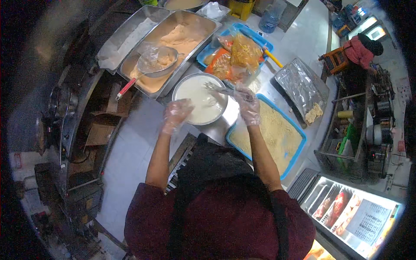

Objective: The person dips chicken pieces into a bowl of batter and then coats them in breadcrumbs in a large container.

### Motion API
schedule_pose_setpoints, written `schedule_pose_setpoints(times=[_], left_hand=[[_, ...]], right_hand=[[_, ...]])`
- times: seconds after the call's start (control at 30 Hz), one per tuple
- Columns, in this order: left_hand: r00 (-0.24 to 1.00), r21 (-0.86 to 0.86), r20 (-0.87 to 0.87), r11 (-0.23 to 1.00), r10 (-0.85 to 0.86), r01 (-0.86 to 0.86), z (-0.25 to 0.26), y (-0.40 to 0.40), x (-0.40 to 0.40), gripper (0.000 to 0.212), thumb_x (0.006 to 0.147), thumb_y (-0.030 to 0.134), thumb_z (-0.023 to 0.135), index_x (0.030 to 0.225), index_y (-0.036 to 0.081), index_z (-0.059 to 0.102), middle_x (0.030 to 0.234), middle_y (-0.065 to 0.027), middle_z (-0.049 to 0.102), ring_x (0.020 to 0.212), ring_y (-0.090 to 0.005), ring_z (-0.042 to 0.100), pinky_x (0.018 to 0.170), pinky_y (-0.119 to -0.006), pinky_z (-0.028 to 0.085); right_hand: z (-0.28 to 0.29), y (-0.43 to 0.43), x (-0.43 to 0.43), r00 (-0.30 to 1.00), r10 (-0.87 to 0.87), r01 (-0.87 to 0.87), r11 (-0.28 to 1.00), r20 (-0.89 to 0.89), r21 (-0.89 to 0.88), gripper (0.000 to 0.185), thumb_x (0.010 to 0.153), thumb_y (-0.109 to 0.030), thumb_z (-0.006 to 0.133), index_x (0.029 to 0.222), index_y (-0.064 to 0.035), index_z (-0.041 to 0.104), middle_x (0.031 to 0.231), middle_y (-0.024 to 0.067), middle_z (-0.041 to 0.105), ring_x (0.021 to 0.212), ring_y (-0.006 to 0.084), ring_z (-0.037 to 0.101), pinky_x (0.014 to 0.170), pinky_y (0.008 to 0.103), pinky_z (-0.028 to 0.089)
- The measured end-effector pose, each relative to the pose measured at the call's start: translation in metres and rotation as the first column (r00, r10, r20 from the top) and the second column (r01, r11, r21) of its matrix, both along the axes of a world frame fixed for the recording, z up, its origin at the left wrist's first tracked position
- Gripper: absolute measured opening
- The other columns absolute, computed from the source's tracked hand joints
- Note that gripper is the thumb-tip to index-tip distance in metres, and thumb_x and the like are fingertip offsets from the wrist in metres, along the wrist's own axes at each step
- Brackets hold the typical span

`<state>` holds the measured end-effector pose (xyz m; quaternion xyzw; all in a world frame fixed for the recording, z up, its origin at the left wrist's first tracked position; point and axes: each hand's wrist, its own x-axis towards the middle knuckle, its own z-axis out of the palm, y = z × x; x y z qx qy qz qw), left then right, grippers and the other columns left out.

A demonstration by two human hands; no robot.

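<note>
A round metal bowl (226, 112) of white liquid batter (201, 94) stands on the steel worktop in front of me. My right hand (247, 103), in a clear plastic glove, grips the handle of a wire whisk (216, 87). The whisk's wire end is over the right half of the bowl, at the batter. My left hand (177, 113), also gloved, is at the bowl's left rim with its fingers reaching over the batter. It is blurred, so I cannot tell whether it grips the rim. Just right of the bowl, under my right forearm, lies a blue-rimmed tray (300, 143) of pale yellow crumbs (276, 130).
Deep steel pans (214, 26) hold orange-tinted flour and white powder; a red-handled sieve (157, 61) rests in one. Bagged food fills a blue basket (201, 58) behind the bowl. A plastic-covered tray (299, 84) lies right. Another person (357, 52) is at the far right, beyond a lit display fridge (351, 208).
</note>
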<state>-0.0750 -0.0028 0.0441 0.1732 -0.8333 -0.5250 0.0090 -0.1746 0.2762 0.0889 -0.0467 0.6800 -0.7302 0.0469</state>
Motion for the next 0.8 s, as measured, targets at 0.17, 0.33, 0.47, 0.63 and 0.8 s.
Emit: schedule_pose_setpoints(times=[0.17, 0.33, 0.47, 0.63, 0.8], left_hand=[[0.875, -0.573, 0.3, 0.661, -0.38, 0.484, 0.078, 0.077, -0.048, 0.05, 0.078, 0.049, 0.054, 0.105, 0.008, 0.062, 0.099, -0.0153, 0.064, 0.096, -0.0291, 0.059, 0.089, -0.041, 0.043], [0.873, -0.586, 0.405, 0.656, -0.273, 0.477, 0.013, 0.094, -0.081, 0.033, 0.068, 0.033, 0.064, 0.087, 0.005, 0.068, 0.086, -0.0178, 0.065, 0.081, -0.0301, 0.064, 0.073, -0.039, 0.051], [0.855, -0.697, 0.355, 0.503, -0.378, 0.512, 0.02, 0.096, -0.086, 0.032, 0.074, 0.037, 0.062, 0.086, 0.007, 0.069, 0.086, -0.0142, 0.066, 0.082, -0.0279, 0.063, 0.07, -0.04, 0.05], [0.817, -0.687, 0.43, 0.448, -0.385, 0.573, 0.023, 0.103, -0.099, 0.025, 0.072, 0.028, 0.064, 0.081, 0.006, 0.07, 0.082, -0.0145, 0.067, 0.076, -0.0287, 0.066, 0.068, -0.039, 0.052], [0.827, -0.696, 0.431, 0.45, -0.362, 0.56, 0.004, 0.086, -0.102, 0.023, 0.073, 0.027, 0.06, 0.078, 0.006, 0.069, 0.081, -0.016, 0.066, 0.075, -0.0323, 0.064, 0.068, -0.043, 0.051]], right_hand=[[0.026, 0.023, -0.011, 0.999, -0.039, 0.038, 0.999, 0.022, 0.036, 0.02, 0.08, -0.007, 0.067, 0.098, -0.001, 0.061, 0.089, 0.0058, 0.065, 0.08, 0.0125, 0.06, 0.072, 0.0246, 0.05], [0.009, 0.025, -0.012, 0.974, 0.205, -0.226, 0.853, -0.097, -0.47, 0.023, 0.083, -0.007, 0.061, 0.105, -0.0011, 0.056, 0.096, 0.0079, 0.062, 0.087, 0.0157, 0.06, 0.078, 0.0288, 0.05], [0.048, 0.025, -0.003, 0.996, 0.081, -0.085, 0.988, 0.037, 0.125, 0.032, 0.081, -0.023, 0.068, 0.102, -0.001, 0.057, 0.091, 0.01, 0.064, 0.085, 0.0161, 0.06, 0.072, 0.0287, 0.051], [0.058, 0.031, 0.006, 0.993, -0.071, 0.099, 0.939, -0.097, 0.329, 0.039, 0.076, -0.036, 0.072, 0.097, -0.0046, 0.063, 0.082, 0.0075, 0.064, 0.076, 0.0134, 0.058, 0.068, 0.0285, 0.049], [0.061, 0.025, 0.013, 0.998, -0.048, 0.055, 0.974, -0.037, 0.219, 0.041, 0.075, -0.041, 0.071, 0.097, -0.0065, 0.064, 0.082, 0.008, 0.065, 0.076, 0.0141, 0.059, 0.069, 0.0292, 0.049]])
